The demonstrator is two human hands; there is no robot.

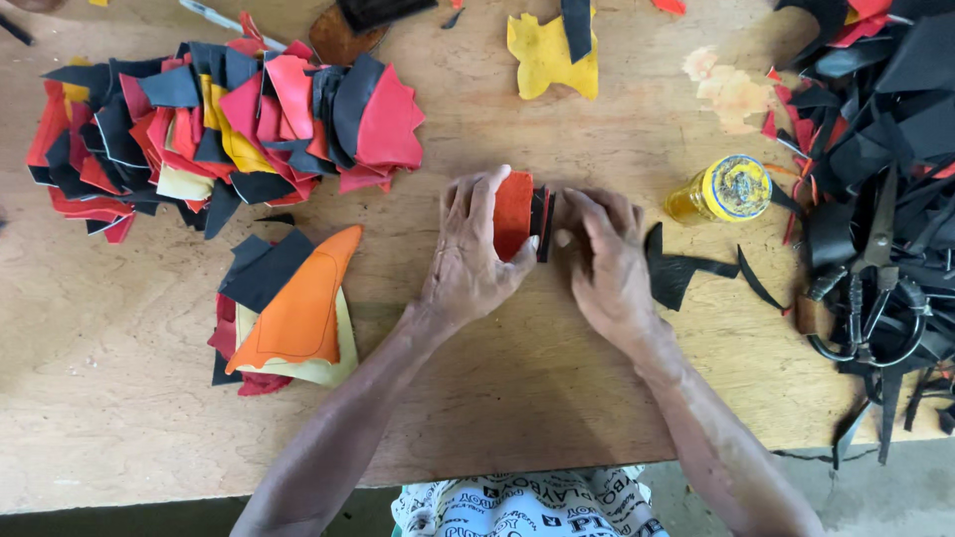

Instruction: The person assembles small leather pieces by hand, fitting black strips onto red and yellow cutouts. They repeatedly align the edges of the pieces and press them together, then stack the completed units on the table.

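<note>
A small stack of red and black leather pieces stands on edge near the middle of the wooden surface, clamped between both hands. The left hand presses against the red face of the stack, fingers curled over its top edge and thumb along the side. The right hand pushes in from the opposite side, fingers bent and closed against the black pieces, so the two hands squeeze the stack between them.

Just beside the right hand, toward the right edge, a flat black scrap lies on the surface, and beyond it a small jar with a yellow lid rests on its side. At the right edge sits a heap of black strips and offcuts with a pair of scissors on top.

To the left of the hands, nearer the front edge, is a small pile topped by an orange piece. Toward the far left corner spreads a large mound of red, black and yellow cut pieces. At the far edge lies a yellow piece with a black strip across it.
</note>
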